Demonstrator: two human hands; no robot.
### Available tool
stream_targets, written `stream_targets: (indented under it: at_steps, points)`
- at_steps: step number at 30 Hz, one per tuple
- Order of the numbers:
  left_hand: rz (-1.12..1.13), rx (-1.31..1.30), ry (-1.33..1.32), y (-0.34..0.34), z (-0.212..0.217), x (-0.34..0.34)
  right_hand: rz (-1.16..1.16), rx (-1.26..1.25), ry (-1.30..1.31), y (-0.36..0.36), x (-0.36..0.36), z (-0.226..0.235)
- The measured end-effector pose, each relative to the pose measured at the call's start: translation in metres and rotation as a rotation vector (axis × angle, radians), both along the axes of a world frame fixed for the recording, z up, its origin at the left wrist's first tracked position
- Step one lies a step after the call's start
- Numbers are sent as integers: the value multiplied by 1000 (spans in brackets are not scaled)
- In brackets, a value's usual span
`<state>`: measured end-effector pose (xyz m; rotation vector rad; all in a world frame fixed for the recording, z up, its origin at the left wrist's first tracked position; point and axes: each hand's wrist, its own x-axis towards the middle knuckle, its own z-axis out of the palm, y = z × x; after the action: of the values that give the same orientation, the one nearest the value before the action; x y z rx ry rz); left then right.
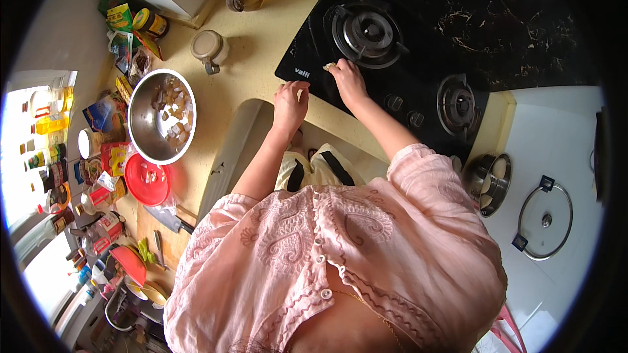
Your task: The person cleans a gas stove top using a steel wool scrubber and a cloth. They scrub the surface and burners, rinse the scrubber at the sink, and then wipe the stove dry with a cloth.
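Pale, small piece of uncertain material [329,66] pinched between thumb and fingers of right hand [347,78], low over black glass hob [392,78]. Contact with glass: cannot tell. Left hand [291,98] at near-left edge of hob, fingers curled, narrow gap to thumb; no held item visible, palm hidden.

Just beyond right hand: large round metal burner [371,29], no flame visible, no vessel on top. To right of same hand: pair of dark round knobs [404,110].

Left of left hand: wide round stainless-steel bowl [142,114] with translucent whitish-brown chunks [175,108] inside. Beyond left hand, toward far left: lidded round glass jar [208,46]. Well right of right hand: smaller metal burner [458,106], likewise bare.

Farther left, nearer body: red round plastic bowl [145,183] with few white bits, then broad-bladed dark-handled knife [167,218].

Progress, judged from layout: chunks apparently cut and gathered; knife laid down. Not yet done: pale piece unreleased, burners without cookware.
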<state>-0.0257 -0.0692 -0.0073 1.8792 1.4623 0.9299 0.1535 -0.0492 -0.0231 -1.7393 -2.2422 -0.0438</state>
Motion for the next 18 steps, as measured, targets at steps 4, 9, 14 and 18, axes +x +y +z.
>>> stream_targets:
  at_steps: [4, 9, 14, 18]
  points:
    - [7, -7, 12, -25, -2, 6, -17, -41, 3, -36, 11, 6]
    - [10, 4, 56, -64, 8, 18, -40, -44, 3, -76, 31, 0]
    - [25, 21, 60, -103, 10, 19, -113, -169, 212, -108, 49, 1]
    - [77, 2, 45, -136, 10, 9, -290, -427, 597, -118, 63, -2]
